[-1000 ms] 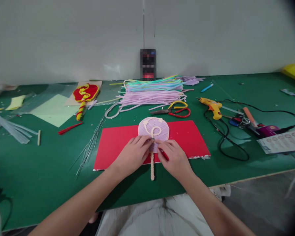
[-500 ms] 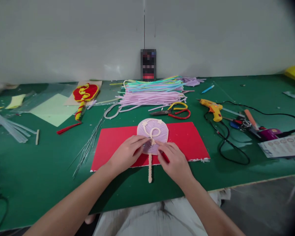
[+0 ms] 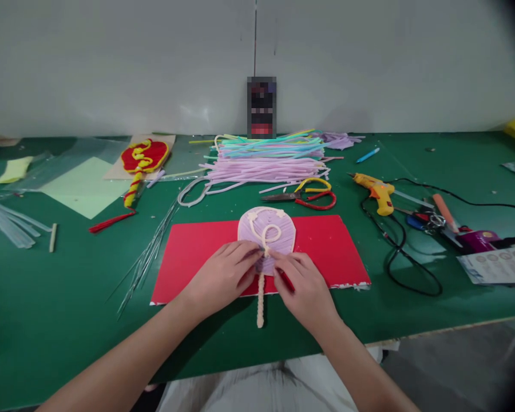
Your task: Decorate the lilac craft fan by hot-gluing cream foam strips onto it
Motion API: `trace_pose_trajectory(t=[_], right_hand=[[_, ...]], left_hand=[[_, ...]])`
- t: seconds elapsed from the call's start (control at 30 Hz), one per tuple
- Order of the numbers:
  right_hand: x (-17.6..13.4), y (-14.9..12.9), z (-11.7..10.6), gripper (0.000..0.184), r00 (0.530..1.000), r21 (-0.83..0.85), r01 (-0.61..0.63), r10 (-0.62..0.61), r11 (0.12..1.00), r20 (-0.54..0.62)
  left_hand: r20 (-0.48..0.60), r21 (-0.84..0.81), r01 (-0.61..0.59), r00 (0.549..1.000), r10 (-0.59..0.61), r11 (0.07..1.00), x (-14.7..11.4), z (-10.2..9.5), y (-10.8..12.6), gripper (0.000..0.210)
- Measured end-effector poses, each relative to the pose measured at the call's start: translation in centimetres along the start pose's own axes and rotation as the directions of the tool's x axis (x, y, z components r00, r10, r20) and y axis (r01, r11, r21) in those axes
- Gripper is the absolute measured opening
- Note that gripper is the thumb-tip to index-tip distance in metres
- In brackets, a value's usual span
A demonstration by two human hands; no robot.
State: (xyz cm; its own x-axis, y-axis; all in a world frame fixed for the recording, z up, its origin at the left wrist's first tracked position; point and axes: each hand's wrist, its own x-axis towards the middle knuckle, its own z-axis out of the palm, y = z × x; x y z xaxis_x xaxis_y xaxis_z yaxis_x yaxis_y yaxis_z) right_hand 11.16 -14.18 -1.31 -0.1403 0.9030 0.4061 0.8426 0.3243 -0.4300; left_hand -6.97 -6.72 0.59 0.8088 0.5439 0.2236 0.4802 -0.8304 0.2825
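A round fan covered in lilac pipe cleaners [image 3: 248, 228] lies on a red board [image 3: 197, 243], its twisted cream handle [image 3: 260, 303] reaching past the board's front edge onto the table. A cream pipe cleaner [image 3: 278, 231] curls in a loop on the fan's face. My left hand [image 3: 223, 272] comes in from the left, its thumb and fingers closed at the loop's lower end. From the right, my right hand [image 3: 304, 286] pinches at the same spot. The fingertips nearly meet, and they partly hide what is between them.
Behind the board lie scissors [image 3: 313, 197] and a pile of lilac and turquoise pipe cleaners [image 3: 266, 166]. A yellow glue gun [image 3: 377, 191] with a looping black cable sits at right. Thin wires [image 3: 150, 257], a red fan [image 3: 150, 155] and glue sticks [image 3: 12, 223] are at left.
The view has shifted slightly. Both hands stay at the lower end of the cream loop, with only small finger movements. The fan still lies on the red board.
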Motion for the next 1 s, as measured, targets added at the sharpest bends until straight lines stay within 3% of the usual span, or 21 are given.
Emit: trace_pose_trajectory(t=[0.37,0.63,1.0], right_hand=[[-0.19,0.1,0.03,0.031,0.998,0.016,0.018,-0.017,1.0,-0.055],[0.0,0.0,0.14,0.026,1.0,-0.02,0.007,-0.007,1.0,-0.003],[-0.1,-0.07,0.1,0.031,1.0,0.0,0.009,-0.009,1.0,-0.024]], left_hand=[[0.022,-0.024,0.013,1.0,-0.012,1.0,-0.2,-0.01,-0.24,0.036],[0.034,0.047,-0.026,0.999,0.024,0.999,-0.03,-0.14,0.07,0.031],[0.04,-0.005,-0.001,0.999,0.001,1.0,0.04,-0.32,0.0,0.032]])
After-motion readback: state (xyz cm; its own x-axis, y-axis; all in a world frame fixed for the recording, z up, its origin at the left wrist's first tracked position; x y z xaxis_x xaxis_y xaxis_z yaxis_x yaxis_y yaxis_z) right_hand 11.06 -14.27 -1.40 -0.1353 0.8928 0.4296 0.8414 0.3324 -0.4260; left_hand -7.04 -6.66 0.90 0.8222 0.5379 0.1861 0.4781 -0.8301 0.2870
